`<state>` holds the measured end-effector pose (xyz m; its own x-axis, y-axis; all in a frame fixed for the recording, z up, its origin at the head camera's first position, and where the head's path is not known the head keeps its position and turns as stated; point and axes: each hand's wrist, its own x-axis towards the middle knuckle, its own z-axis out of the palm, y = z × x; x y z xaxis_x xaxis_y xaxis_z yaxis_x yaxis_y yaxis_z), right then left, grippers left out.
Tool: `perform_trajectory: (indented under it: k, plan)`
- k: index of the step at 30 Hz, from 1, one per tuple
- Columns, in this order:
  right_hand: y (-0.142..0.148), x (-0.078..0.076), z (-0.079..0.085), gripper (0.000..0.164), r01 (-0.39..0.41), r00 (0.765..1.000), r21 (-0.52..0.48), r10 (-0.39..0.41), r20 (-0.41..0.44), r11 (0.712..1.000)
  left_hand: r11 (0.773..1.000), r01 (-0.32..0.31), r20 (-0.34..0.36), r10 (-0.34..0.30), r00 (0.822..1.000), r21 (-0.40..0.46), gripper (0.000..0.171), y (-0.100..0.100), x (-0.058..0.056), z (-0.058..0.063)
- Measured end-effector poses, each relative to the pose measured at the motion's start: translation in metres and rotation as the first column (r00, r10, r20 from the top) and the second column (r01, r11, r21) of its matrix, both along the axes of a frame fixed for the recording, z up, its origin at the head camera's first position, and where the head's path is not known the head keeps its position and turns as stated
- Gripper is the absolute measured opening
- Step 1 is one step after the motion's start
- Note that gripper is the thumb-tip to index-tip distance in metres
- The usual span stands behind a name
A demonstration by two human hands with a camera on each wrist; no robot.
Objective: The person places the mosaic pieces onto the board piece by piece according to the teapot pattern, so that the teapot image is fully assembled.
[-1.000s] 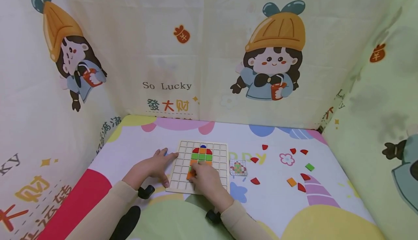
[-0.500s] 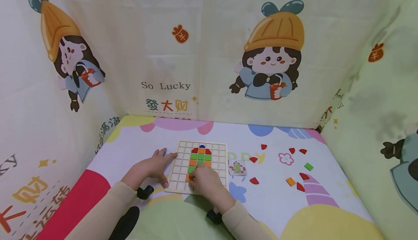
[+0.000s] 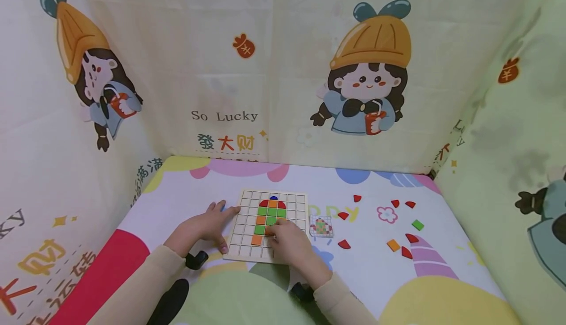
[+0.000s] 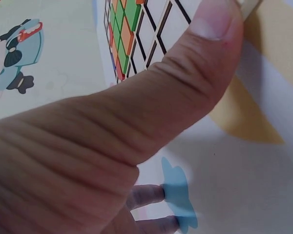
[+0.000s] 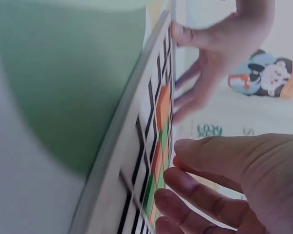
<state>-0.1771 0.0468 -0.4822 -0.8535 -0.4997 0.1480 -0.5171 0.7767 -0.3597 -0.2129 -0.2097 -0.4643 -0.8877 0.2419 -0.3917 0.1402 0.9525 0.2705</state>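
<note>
A square gridded board [image 3: 240, 226] lies on the table, with coloured tiles set in its middle columns. These are green [image 3: 270, 212], orange [image 3: 256, 240] and red [image 3: 264, 203] tiles, with a blue piece [image 3: 273, 198] at the far end. My left hand [image 3: 208, 226] rests at the board's left edge, fingers spread, thumb [image 4: 212, 27] touching the near corner. My right hand [image 3: 292, 246] hovers low over the board, its bent fingertips [image 5: 178, 187] close to the tiles and partly hiding them. No held piece is clearly visible there; an orange-red spot shows beneath the thumb.
A small pattern card [image 3: 321, 226] lies just right of the board. Farther right are scattered red pieces [image 3: 344, 244], an orange square [image 3: 393, 246] and a green square [image 3: 417, 225]. Printed fabric walls [image 3: 283, 69] enclose the table's back and sides.
My right hand has shifted right from the lower-left orange tile, which now shows fully on the board. My left hand stays at the board's edge.
</note>
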Motion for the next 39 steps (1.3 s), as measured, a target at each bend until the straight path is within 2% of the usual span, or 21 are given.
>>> perform_trajectory:
  k: [8, 12, 15, 18, 21, 23, 26, 29, 33, 39]
  plan:
    - [0.042, -0.004, 0.003, 0.018, 0.112, 0.994, -0.076, -0.111, 0.014, 0.991, 1.000, -0.010, 0.003, 0.010, 1.000, 0.002, 0.123, -0.001, 0.000, -0.001]
    - [0.061, -0.002, 0.004, 0.016, 0.148, 0.987, -0.077, -0.152, -0.045, 0.986, 1.000, -0.017, 0.007, 0.017, 1.000, 0.007, 0.123, -0.002, 0.000, 0.000]
    - [0.056, 0.000, 0.004, 0.018, 0.074, 0.990, -0.044, -0.078, -0.116, 0.996, 1.000, -0.023, 0.003, 0.022, 1.000, 0.009, 0.122, -0.004, 0.000, 0.001]
    - [0.036, 0.006, 0.002, 0.026, -0.082, 0.987, 0.025, 0.085, -0.136, 0.996, 1.000, -0.017, -0.003, 0.017, 1.000, 0.008, 0.120, -0.005, -0.001, 0.001]
    - [0.014, 0.015, 0.000, 0.040, -0.212, 0.970, 0.122, 0.224, -0.094, 0.970, 1.000, -0.006, -0.003, 0.006, 1.000, 0.010, 0.120, -0.003, -0.001, -0.001]
    - [0.004, 0.022, -0.003, 0.052, -0.252, 0.964, 0.193, 0.264, -0.039, 0.948, 1.000, 0.001, -0.002, -0.001, 1.000, 0.009, 0.119, -0.002, -0.001, -0.002]
    - [-0.003, 0.029, -0.006, 0.069, -0.259, 0.965, 0.267, 0.258, 0.040, 0.928, 1.000, 0.004, 0.004, -0.004, 1.000, 0.013, 0.119, -0.001, 0.001, -0.004]
    - [-0.001, 0.033, -0.010, 0.077, -0.251, 0.968, 0.295, 0.238, 0.082, 0.922, 1.000, 0.007, 0.003, -0.007, 1.000, 0.020, 0.120, 0.000, 0.002, -0.005]
    - [0.006, 0.035, -0.008, 0.078, -0.264, 0.965, 0.299, 0.247, 0.093, 0.917, 1.000, 0.001, -0.004, -0.001, 1.000, 0.021, 0.121, -0.001, 0.001, -0.005]
    - [0.022, 0.029, -0.001, 0.072, -0.287, 0.955, 0.220, 0.260, 0.141, 0.932, 1.000, -0.006, -0.007, 0.006, 1.000, 0.023, 0.121, -0.002, 0.001, -0.003]
